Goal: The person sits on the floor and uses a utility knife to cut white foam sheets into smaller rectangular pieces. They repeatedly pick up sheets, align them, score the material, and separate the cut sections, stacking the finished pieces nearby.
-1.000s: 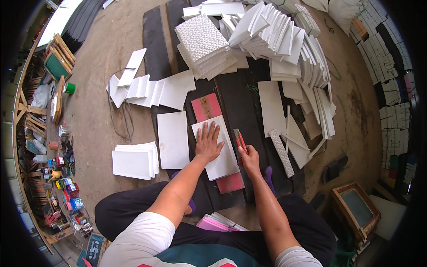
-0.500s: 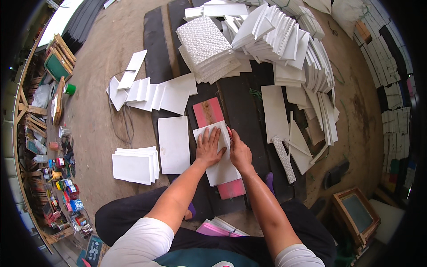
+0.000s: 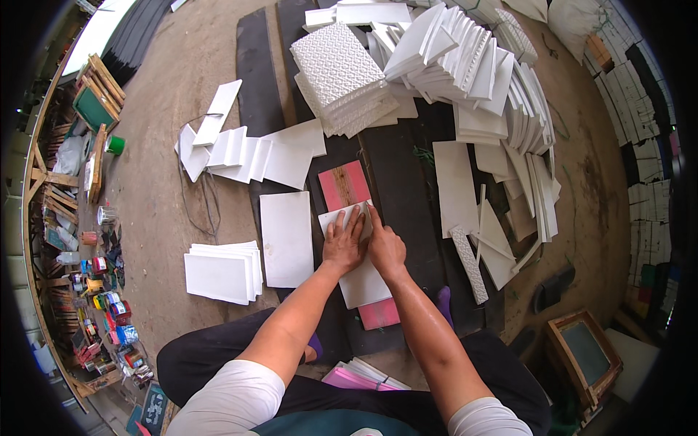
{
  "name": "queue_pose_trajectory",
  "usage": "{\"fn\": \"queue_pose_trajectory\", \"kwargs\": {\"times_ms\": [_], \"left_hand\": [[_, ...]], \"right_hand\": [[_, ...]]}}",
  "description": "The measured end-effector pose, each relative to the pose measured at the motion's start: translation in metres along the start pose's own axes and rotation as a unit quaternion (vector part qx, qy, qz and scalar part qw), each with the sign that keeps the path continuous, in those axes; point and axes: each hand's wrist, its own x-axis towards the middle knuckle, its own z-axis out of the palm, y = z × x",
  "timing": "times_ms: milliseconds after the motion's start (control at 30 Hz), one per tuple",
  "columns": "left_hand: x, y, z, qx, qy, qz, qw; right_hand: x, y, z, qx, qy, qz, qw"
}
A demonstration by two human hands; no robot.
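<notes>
A white rectangular foam sheet (image 3: pixel 363 285) lies on a pink board (image 3: pixel 343 186) with a brown worn strip. My left hand (image 3: pixel 344 243) presses flat on the sheet's upper part, fingers spread. Beside it, my right hand (image 3: pixel 387 251) is closed at the sheet's right edge, its index finger stretched toward the far corner. A slim red tool, mostly hidden by the fingers, is in that hand; its working end cannot be made out. To the left of the sheet lies another white sheet (image 3: pixel 286 240).
Dark planks (image 3: pixel 396 174) run beneath the work. Textured white blocks (image 3: pixel 338 69) and stacked sheets (image 3: pixel 443 58) stand at the far side. Trimmed pieces (image 3: pixel 469 265) lie to the right, a small stack (image 3: pixel 218 275) to the left. A wooden frame (image 3: pixel 584 352) sits at the near right.
My right hand has slid slightly away from me along the sheet's right edge, toward the far corner. The red tool shows less now. My left hand stays on the sheet.
</notes>
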Motion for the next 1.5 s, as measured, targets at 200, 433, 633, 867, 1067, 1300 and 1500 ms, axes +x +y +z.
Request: {"fn": "queue_pose_trajectory", "kwargs": {"times_ms": [200,433,633,867,1067,1300,1500], "left_hand": [[0.002,-0.001,0.008,-0.008,0.011,-0.005,1.0],[0.004,0.0,0.006,-0.013,-0.002,-0.012,1.0],[0.003,0.0,0.005,0.001,-0.008,-0.002,1.0],[0.005,0.003,-0.004,0.063,-0.015,-0.002,0.998],[0.007,0.004,0.0,0.042,0.009,0.002,0.999],[0.005,0.005,-0.001,0.064,-0.014,-0.01,0.998],[0.007,0.003,0.007,0.058,0.014,-0.01,0.998]], "right_hand": [[0.003,-0.003,-0.002,-0.006,-0.012,0.01,1.0],[0.003,-0.001,0.001,-0.011,-0.022,0.008,1.0],[0.006,-0.013,-0.007,-0.016,-0.049,0.02,0.998],[0.015,-0.029,-0.02,-0.033,-0.083,0.023,0.996],[0.019,-0.033,-0.021,-0.015,-0.078,0.037,0.996],[0.009,-0.031,-0.025,-0.01,-0.099,0.058,0.993],[-0.014,-0.021,-0.025,-0.015,-0.13,0.073,0.989]]}}
